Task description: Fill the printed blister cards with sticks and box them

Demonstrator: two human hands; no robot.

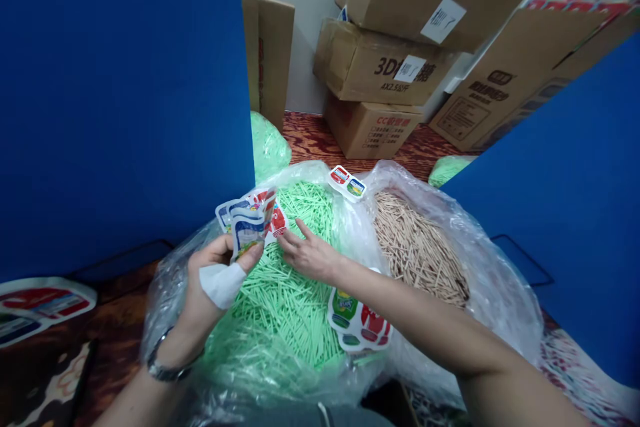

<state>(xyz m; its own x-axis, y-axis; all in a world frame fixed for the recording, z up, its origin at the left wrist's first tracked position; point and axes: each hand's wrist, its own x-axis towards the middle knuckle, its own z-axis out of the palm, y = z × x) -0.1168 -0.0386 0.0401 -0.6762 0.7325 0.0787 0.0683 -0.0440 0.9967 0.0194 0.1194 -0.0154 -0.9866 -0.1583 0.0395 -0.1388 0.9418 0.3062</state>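
Note:
My left hand (213, 270) is closed around several die-cut printed stickers (249, 227), mostly blue, red and white, held upright. A white piece of paper or cloth (221, 285) lies across its thumb. My right hand (307, 253) reaches over a clear plastic bag of thin green sticks (290, 320), fingers apart. Its fingertips are at the edge of a red and white sticker (278, 221) beside the left-hand bunch; whether they touch it is hard to tell. Below my right forearm, more stickers (363, 320) in green and red rest on the bag.
Right of the green sticks is a plastic bag of brown sticks (417, 247). A small two-part sticker (347, 183) lies between both bags. Stacked cardboard boxes (373, 130) stand behind. Blue panels (120, 93) flank both sides. A large sticker (45, 307) is at left.

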